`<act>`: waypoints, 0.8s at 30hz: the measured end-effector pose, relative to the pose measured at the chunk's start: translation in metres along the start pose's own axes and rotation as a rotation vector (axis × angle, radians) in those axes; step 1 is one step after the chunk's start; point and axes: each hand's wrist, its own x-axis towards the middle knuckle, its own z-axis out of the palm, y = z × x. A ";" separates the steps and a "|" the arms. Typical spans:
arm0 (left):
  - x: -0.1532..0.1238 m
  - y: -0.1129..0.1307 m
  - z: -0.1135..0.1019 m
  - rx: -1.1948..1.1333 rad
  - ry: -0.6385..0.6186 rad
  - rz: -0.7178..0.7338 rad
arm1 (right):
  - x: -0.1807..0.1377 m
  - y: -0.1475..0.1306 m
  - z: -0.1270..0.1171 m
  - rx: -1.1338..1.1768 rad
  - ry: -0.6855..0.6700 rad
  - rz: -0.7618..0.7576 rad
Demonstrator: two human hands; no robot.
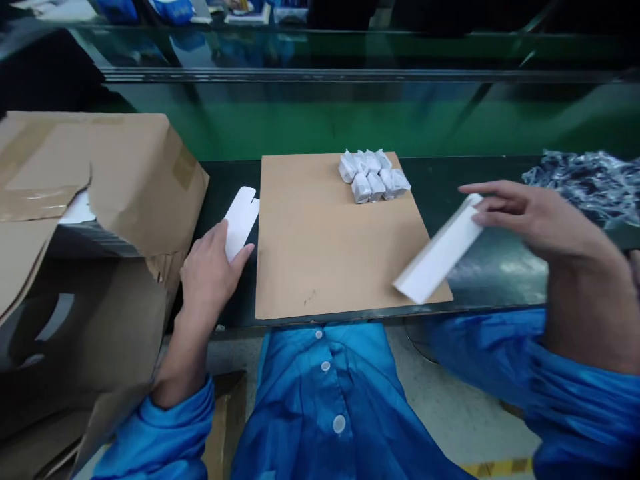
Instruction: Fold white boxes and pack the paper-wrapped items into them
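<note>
My left hand (213, 267) is closed on a flat white piece of card (242, 223) with a rounded, slotted end, just left of the brown cardboard sheet (320, 247). On the right, my right hand (525, 217) pinches the upper end of a long white box (440, 253) between thumb and fingers. The box is tilted, its lower end over the sheet's right front corner; whether it touches cannot be told. Several small white-wrapped packets (373, 177) sit close together in rows at the sheet's back right.
A large torn carton (140, 180) with a stack of white card inside stands at the left. A heap of clear plastic bags (590, 183) lies at the right on the dark green table (510, 267). Behind the table runs a green barrier (310, 120).
</note>
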 end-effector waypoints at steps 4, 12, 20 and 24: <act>0.020 -0.037 0.015 0.065 -0.155 -0.107 | 0.021 0.025 -0.031 -0.403 0.108 0.040; 0.044 -0.037 0.016 -0.067 -0.259 -0.293 | -0.025 -0.077 0.134 -0.250 0.017 -0.468; 0.009 -0.003 -0.035 -0.217 0.096 -0.393 | -0.034 -0.153 0.216 0.410 -0.345 -0.320; -0.024 0.039 -0.045 -0.746 0.165 -0.313 | -0.029 -0.167 0.214 0.755 -0.318 -0.270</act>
